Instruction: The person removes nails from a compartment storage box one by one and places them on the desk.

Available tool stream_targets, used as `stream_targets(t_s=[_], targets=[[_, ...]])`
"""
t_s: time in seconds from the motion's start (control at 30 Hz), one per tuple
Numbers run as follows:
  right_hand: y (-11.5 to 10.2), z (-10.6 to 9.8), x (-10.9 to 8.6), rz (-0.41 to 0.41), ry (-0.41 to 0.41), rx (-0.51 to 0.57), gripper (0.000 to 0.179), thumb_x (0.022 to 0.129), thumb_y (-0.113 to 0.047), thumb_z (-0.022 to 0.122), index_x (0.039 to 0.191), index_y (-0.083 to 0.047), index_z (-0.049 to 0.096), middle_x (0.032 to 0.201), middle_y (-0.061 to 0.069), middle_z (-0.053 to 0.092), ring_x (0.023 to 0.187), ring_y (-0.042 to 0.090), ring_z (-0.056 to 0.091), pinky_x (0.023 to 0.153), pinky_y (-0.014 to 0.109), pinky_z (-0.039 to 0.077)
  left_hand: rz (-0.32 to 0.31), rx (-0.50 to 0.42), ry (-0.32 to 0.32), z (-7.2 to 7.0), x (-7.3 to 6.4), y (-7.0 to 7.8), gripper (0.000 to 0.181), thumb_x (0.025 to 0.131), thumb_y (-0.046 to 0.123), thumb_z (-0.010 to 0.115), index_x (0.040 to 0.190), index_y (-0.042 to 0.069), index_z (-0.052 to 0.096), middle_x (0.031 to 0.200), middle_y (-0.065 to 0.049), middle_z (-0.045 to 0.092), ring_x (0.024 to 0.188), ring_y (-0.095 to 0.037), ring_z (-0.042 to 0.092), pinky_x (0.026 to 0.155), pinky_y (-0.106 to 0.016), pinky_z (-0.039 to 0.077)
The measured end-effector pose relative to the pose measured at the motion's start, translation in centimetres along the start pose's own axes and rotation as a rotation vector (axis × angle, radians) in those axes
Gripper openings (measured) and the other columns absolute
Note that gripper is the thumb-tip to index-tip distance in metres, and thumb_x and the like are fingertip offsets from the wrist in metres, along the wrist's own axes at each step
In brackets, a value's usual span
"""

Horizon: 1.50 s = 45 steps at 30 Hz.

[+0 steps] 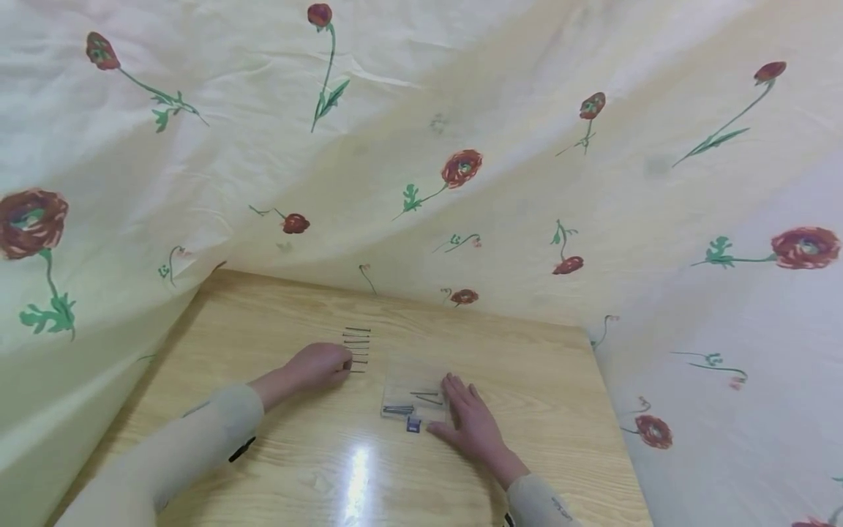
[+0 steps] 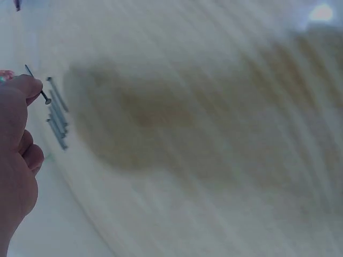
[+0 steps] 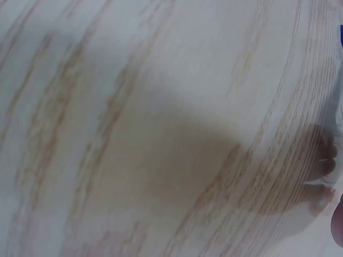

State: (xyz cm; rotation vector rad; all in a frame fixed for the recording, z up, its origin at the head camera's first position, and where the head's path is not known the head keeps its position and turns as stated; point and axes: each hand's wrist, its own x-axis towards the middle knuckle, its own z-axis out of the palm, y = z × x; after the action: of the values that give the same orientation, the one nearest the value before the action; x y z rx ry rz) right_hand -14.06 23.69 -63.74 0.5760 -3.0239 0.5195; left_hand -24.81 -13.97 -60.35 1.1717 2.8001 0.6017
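Observation:
My left hand (image 1: 324, 364) pinches a nail (image 2: 45, 97) between thumb and fingertip, its flat head showing in the left wrist view. Right by those fingers, several dark nails (image 1: 357, 342) lie side by side in a column on the wooden table. My right hand (image 1: 469, 423) has its fingers extended at the right edge of a flat clear plastic container (image 1: 403, 377). More nails (image 1: 398, 410) are inside the container, and a small blue label (image 1: 413, 424) sits at its near edge. The right wrist view catches just a fingertip (image 3: 337, 222) at the margin.
The light wooden table (image 1: 276, 307) is bounded at the back and sides by a hanging cream cloth (image 1: 369, 183) printed with red flowers. A bright light reflection lies on the near part of the tabletop.

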Motion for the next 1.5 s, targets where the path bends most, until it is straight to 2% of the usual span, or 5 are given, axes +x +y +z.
stream_targets(t_s=[0.23,0.57,0.9,1.37,1.5], targets=[[-0.1,0.0,-0.3,-0.009,0.018,0.004,0.1,0.091,-0.059,0.078,0.162,-0.001,0.039,0.17,0.015,0.037,0.157,0.032,0.036,0.129,0.055,0.024,-0.005,0.006,0.037,1.8,-1.3,-0.3,0.02,0.096,0.011,0.075,0.082,0.02,0.064,0.074,0.013,0.057,0.065,-0.002,0.049,0.061,-0.023,0.049],[-0.3,-0.2,-0.7,-0.028,0.023,0.016,0.098,0.091,-0.055,0.08,0.163,-0.001,0.04,0.17,0.015,0.038,0.157,0.031,0.035,0.13,0.052,0.022,0.015,0.069,0.147,3.8,-0.7,-0.2,0.018,0.099,0.014,0.073,0.084,0.02,0.065,0.077,0.011,0.061,0.067,-0.004,0.052,0.063,-0.025,0.052],[0.0,-0.2,-0.8,-0.015,0.0,0.013,0.099,0.092,-0.058,0.078,0.163,-0.003,0.039,0.17,0.013,0.037,0.158,0.031,0.034,0.131,0.052,0.021,-0.021,0.088,0.177,4.0,-0.4,0.0,0.014,0.099,0.014,0.073,0.086,0.019,0.068,0.08,0.01,0.064,0.069,-0.004,0.054,0.064,-0.025,0.052],[-0.1,-0.4,-0.8,-0.022,0.009,0.01,0.097,0.092,-0.057,0.078,0.162,-0.002,0.04,0.17,0.014,0.038,0.157,0.032,0.035,0.13,0.053,0.022,-0.011,0.081,0.195,4.1,-0.3,-0.2,0.014,0.097,0.013,0.074,0.085,0.018,0.068,0.08,0.01,0.065,0.069,-0.005,0.055,0.064,-0.025,0.052],[-0.1,-0.3,-0.8,-0.016,0.0,0.007,0.098,0.092,-0.059,0.077,0.163,-0.002,0.039,0.17,0.013,0.037,0.158,0.032,0.034,0.13,0.053,0.022,0.004,0.063,0.193,4.1,-0.2,-0.1,0.011,0.096,0.012,0.073,0.088,0.018,0.07,0.083,0.01,0.068,0.073,-0.005,0.059,0.066,-0.025,0.054]])
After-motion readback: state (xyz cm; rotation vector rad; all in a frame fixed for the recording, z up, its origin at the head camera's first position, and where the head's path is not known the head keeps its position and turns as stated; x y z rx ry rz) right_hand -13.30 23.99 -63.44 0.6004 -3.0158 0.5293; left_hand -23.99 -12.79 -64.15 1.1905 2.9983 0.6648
